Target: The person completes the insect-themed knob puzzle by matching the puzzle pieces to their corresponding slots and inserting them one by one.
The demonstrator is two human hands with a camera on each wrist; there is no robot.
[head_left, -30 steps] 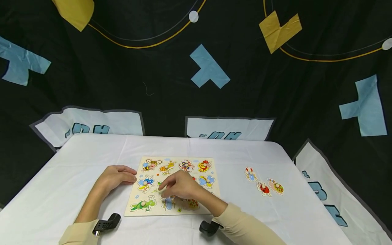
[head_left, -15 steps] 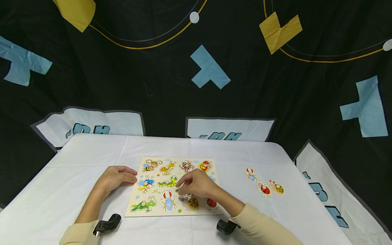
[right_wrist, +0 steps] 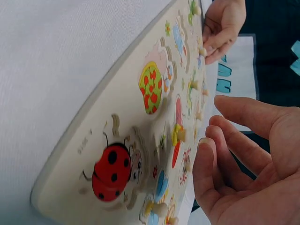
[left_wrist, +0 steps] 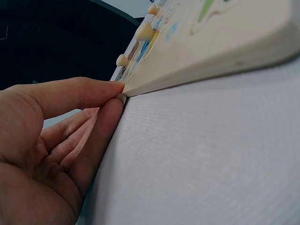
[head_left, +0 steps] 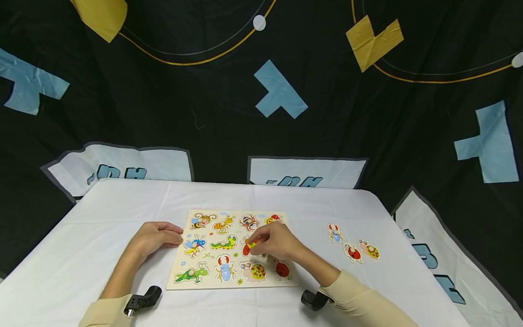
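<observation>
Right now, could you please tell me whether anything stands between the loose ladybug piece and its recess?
Yes: in the head view, the right forearm crosses between the loose ladybug piece and the ladybug recess on the board; nothing else visible does.

Left forearm (head_left: pixel 122 270) extended forward, left hand (head_left: pixel 153 235) low, fingertips (left_wrist: pixel 111 111) close together, right forearm (head_left: pixel 320 263) angled inward, right hand (head_left: pixel 277 240) unclasped, fingers (right_wrist: pixel 240 144) loosely bent

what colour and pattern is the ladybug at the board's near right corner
Red with black spots; the ladybug shows best in the right wrist view.
</observation>
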